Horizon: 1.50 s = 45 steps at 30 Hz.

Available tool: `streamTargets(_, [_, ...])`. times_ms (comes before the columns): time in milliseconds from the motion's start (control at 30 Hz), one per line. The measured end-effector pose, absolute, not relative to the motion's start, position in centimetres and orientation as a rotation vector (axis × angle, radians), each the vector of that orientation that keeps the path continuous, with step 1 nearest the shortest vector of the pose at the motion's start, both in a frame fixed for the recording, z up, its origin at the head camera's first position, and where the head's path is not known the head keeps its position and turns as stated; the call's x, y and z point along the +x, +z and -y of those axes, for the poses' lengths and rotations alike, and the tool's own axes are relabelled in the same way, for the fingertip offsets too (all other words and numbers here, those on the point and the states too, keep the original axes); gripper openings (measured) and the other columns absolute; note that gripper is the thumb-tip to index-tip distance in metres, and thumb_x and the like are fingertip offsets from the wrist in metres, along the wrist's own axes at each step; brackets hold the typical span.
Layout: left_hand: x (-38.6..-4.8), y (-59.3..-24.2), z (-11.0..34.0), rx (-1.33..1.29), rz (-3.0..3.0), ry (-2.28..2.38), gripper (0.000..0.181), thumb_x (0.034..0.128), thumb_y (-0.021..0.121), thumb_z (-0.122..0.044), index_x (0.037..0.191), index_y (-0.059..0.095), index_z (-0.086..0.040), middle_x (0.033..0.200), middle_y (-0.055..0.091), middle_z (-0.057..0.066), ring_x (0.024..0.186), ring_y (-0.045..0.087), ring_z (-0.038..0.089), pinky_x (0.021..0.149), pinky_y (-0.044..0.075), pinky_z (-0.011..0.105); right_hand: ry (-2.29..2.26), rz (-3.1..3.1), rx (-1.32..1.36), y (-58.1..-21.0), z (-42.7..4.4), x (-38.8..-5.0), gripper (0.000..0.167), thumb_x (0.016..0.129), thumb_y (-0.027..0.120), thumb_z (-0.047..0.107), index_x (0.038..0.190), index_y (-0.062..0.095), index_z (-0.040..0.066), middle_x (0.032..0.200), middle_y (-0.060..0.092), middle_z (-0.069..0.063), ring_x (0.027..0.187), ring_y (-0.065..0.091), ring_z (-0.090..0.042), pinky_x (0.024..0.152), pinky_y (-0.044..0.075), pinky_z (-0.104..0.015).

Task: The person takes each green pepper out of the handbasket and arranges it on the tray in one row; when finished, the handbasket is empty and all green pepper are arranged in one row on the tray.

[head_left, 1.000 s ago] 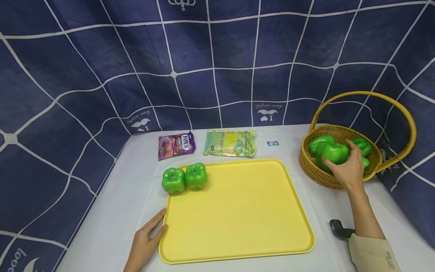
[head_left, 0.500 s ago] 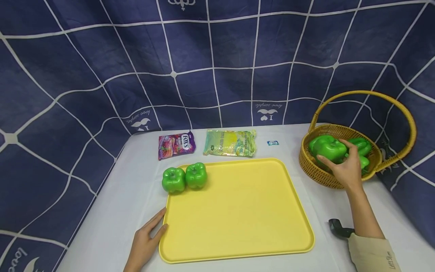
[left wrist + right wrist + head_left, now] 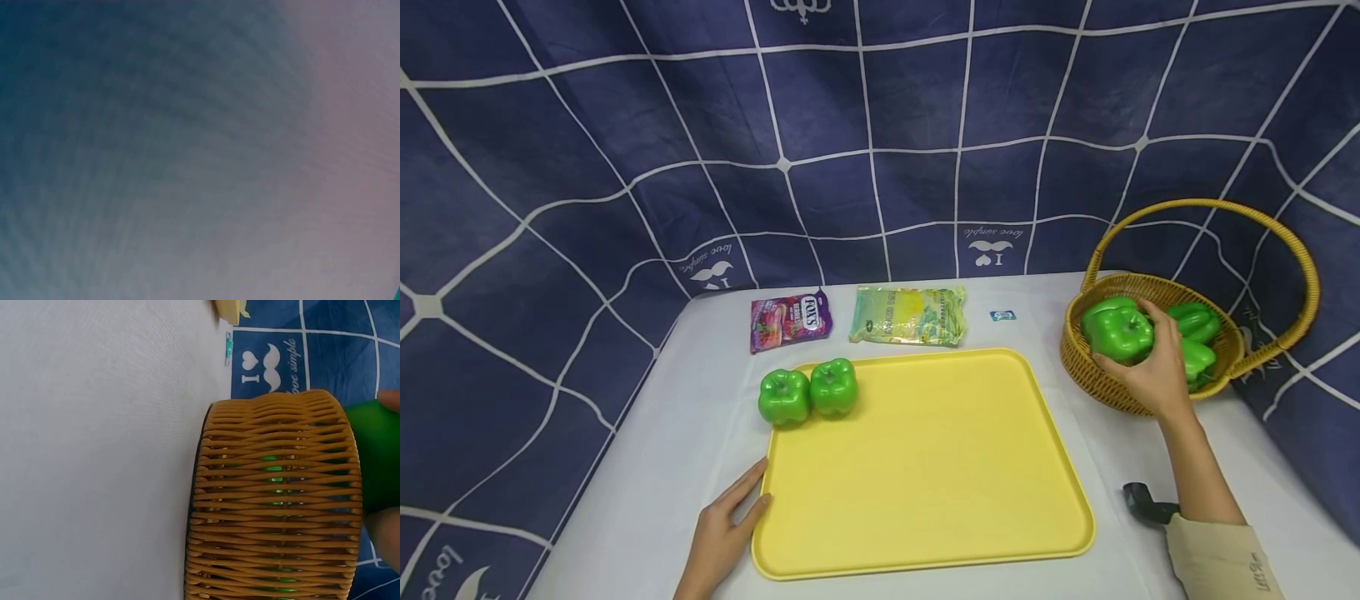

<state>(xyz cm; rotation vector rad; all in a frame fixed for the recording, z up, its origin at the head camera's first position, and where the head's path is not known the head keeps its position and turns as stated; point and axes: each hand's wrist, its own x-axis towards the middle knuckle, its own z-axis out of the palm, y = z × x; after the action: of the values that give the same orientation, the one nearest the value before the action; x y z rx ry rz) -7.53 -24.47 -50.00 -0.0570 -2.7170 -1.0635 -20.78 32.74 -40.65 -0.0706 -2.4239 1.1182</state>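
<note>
My right hand (image 3: 1153,375) grips a green bell pepper (image 3: 1120,333) between thumb and fingers, over the left side of a wicker basket (image 3: 1078,379). In the right wrist view, part of the pepper (image 3: 375,456) shows above the basket's woven wall (image 3: 275,500). Other green peppers (image 3: 1197,360) lie in the basket, partly covered by the hand. At the left edge of a yellow tray (image 3: 925,467), my left hand (image 3: 722,529) touches the rim with its fingers extended. Two green bell peppers (image 3: 785,397) sit side by side at the tray's far left corner. The left wrist view is only blur.
Behind the tray lie a purple candy bag (image 3: 790,321), a green-yellow packet (image 3: 908,316) and a tiny blue-white sachet (image 3: 1002,316). A black curved object (image 3: 1146,504) lies beside the right forearm. The basket's tall handle (image 3: 1292,242) arches over it; a blue grid cloth (image 3: 880,200) hangs behind.
The right hand has shifted slightly left and toward me with the bell pepper, uncovering more of the peppers to its right. My left hand stays at the tray's edge.
</note>
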Motion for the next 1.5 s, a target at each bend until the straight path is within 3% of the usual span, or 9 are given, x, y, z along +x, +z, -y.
streamTargets(267, [-7.6,-50.1,24.4,-0.042,2.728,-1.063,0.048,0.0869,0.065,-0.030,0.131,0.053,-0.014,0.132,0.051,-0.005,0.119,0.037,-0.005,0.093,0.023,-0.002,1.072,2.407,0.025,-40.3,-32.2,-20.6,0.097,0.061,0.087,0.016,0.142,0.035,0.021,0.141,0.024,-0.014,0.127,0.024,-0.041,0.097,0.024,-0.069])
streamTargets(500, [-7.6,-50.1,24.4,-0.048,2.724,-1.059,0.048,0.0869,0.065,-0.030,0.131,0.053,-0.015,0.132,0.051,-0.005,0.119,0.037,-0.004,0.093,0.022,-0.002,0.969,2.380,0.116,-39.5,-30.9,-20.6,0.099,0.054,0.091,0.017,0.138,0.039,0.012,0.133,0.042,-0.018,0.115,0.030,-0.037,0.084,0.031,-0.059])
streamTargets(600, [-7.6,-50.1,24.4,-0.053,2.717,-1.067,0.048,0.0867,0.066,-0.029,0.131,0.053,-0.015,0.132,0.051,-0.005,0.119,0.037,-0.005,0.093,0.023,-0.002,0.954,2.370,0.170,-39.4,-30.4,-20.8,0.100,0.053,0.091,0.017,0.139,0.039,0.015,0.128,0.047,-0.020,0.111,0.032,-0.036,0.080,0.031,-0.055])
streamTargets(733, [-7.6,-50.1,24.4,-0.047,2.721,-1.060,0.048,0.0870,0.065,-0.031,0.131,0.053,-0.016,0.132,0.051,-0.006,0.119,0.037,-0.004,0.093,0.022,-0.002,0.944,2.376,0.249,-39.4,-29.8,-21.2,0.097,0.053,0.091,0.018,0.138,0.044,0.022,0.132,0.044,-0.015,0.113,0.039,-0.039,0.089,0.033,-0.060])
streamTargets(900, [-7.6,-50.2,24.4,-0.045,2.727,-1.058,0.048,0.0874,0.064,-0.033,0.131,0.053,-0.016,0.132,0.051,-0.006,0.119,0.038,-0.002,0.093,0.022,-0.002,0.910,2.416,0.283,-39.7,-29.2,-21.4,0.089,0.055,0.090,0.025,0.134,0.049,0.026,0.134,0.041,-0.010,0.114,0.043,-0.040,0.084,0.037,-0.066])
streamTargets(1333, [-7.6,-50.0,24.4,-0.007,2.756,-1.052,0.048,0.0879,0.063,-0.035,0.132,0.052,-0.019,0.133,0.050,-0.008,0.120,0.040,0.002,0.093,0.022,-0.002,0.971,2.451,0.320,-40.1,-28.8,-21.7,0.097,0.054,0.091,0.016,0.138,0.042,0.020,0.138,0.036,-0.015,0.119,0.038,-0.045,0.088,0.033,-0.070])
streamTargets(1500, [-7.6,-50.0,24.3,0.006,2.767,-1.039,0.048,0.0879,0.063,-0.036,0.132,0.052,-0.020,0.133,0.050,-0.009,0.121,0.042,0.007,0.094,0.023,-0.001,0.983,2.497,0.325,-40.1,-28.6,-21.7,0.100,0.058,0.089,0.012,0.141,0.035,0.023,0.139,0.034,-0.015,0.121,0.036,-0.046,0.087,0.033,-0.069])
